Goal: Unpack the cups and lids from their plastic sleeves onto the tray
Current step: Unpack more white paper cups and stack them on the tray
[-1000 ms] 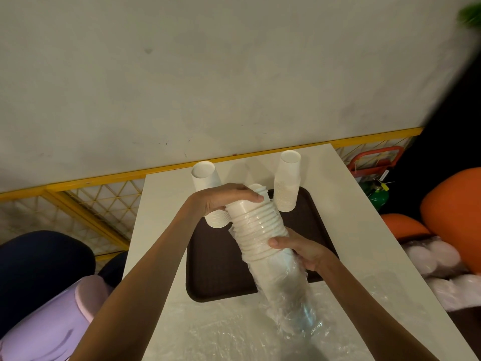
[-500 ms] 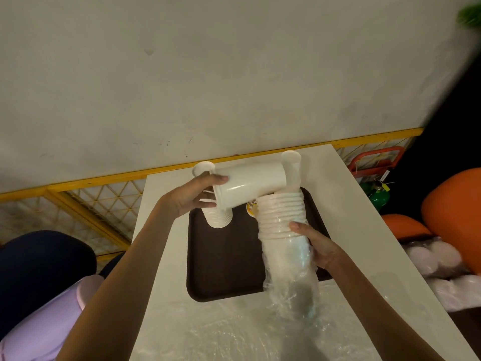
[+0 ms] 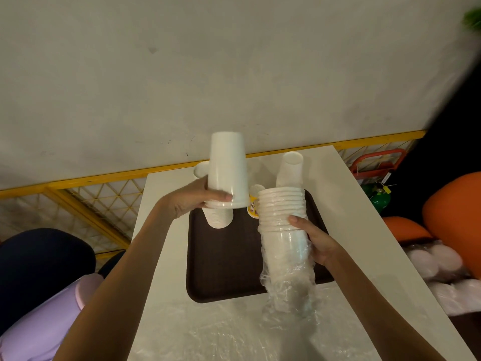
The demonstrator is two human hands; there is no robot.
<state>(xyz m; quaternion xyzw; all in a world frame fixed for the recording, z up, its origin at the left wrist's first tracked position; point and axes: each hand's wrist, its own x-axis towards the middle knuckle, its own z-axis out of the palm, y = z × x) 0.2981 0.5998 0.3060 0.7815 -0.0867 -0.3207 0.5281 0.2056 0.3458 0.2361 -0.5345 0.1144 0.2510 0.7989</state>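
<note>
Head view, left hand [image 3: 192,201]: grips one inverted white paper cup [image 3: 227,168] above the dark brown tray [image 3: 223,269].
Right hand [image 3: 315,241]: clasps white cup stack [image 3: 282,212], half in clear plastic sleeve [image 3: 289,290].
Tip: set the cup down squarely, rim flat.

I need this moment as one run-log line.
left hand: holds upside-down cup over tray | right hand: grips cup stack, half in plastic sleeve

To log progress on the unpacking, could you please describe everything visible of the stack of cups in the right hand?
The stack of cups is white, nested rims-up, its bare top showing a band of rolled rims. A crumpled clear plastic sleeve wraps its lower half. It hangs nearly upright over the brown tray's right side, gripped by the right hand.
</note>
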